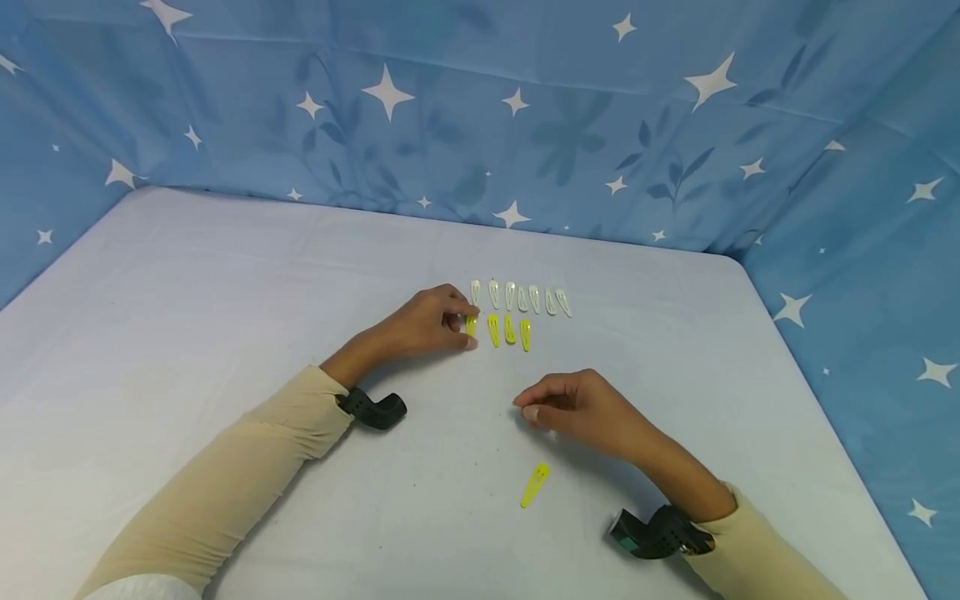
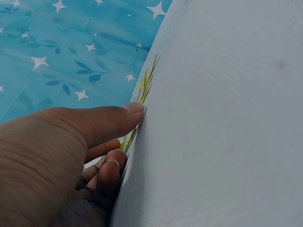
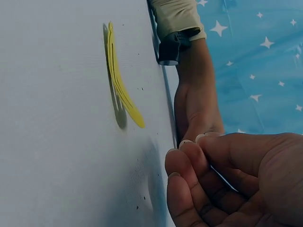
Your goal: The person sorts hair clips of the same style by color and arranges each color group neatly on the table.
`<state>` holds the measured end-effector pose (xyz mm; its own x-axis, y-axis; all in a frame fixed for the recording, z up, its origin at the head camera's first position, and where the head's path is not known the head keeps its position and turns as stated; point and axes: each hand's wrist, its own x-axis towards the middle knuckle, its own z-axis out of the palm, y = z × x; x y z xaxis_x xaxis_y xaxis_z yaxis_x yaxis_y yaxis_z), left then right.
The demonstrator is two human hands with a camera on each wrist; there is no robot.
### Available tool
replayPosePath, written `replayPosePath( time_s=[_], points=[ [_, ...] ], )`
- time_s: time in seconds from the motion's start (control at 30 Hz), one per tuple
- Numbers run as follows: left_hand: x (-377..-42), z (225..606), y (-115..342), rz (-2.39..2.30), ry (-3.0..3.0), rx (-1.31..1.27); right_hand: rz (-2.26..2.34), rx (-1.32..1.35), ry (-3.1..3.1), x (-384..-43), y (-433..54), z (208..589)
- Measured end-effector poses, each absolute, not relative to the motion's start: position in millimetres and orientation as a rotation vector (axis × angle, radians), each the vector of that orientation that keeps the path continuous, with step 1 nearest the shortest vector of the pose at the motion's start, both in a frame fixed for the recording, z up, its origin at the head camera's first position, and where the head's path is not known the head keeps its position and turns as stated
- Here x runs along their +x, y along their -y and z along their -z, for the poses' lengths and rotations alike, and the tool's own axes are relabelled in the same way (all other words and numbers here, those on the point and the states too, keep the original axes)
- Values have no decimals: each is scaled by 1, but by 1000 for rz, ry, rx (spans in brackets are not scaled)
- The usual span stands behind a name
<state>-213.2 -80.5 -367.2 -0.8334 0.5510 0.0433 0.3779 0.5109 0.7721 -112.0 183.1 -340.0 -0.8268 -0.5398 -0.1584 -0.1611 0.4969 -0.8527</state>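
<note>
In the head view my left hand [image 1: 435, 321] pinches a yellow hair clip [image 1: 471, 325], thumb at its near end and fingers at its far end. That clip lies at the left end of a row of yellow snap clips [image 1: 510, 329]. Just behind it runs a row of several white hair clips [image 1: 510, 295]. My right hand [image 1: 577, 412] hovers over the table nearer to me, fingers loosely bent and holding nothing. Below its fingertips a single yellow clip [image 1: 535, 485] lies slanted on the cloth; the right wrist view shows this yellow clip [image 3: 118, 80] side-on.
A white-covered table [image 1: 225, 267] spreads under both hands. Blue curtains with white stars [image 1: 450, 108] hang behind it and along the right side. Each wrist carries a black camera band, the left band [image 1: 375, 410] near the table surface.
</note>
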Motion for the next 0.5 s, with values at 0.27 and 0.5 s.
replayPosePath(
  time_s=[0.27, 0.5],
  points=[
    [-213, 368, 80, -1218, -2542, 796, 1213, -611, -2367, -99, -188, 336],
    [-213, 367, 80, -1215, -2552, 789, 1179, -655, -2379, -85, -194, 332]
  ],
)
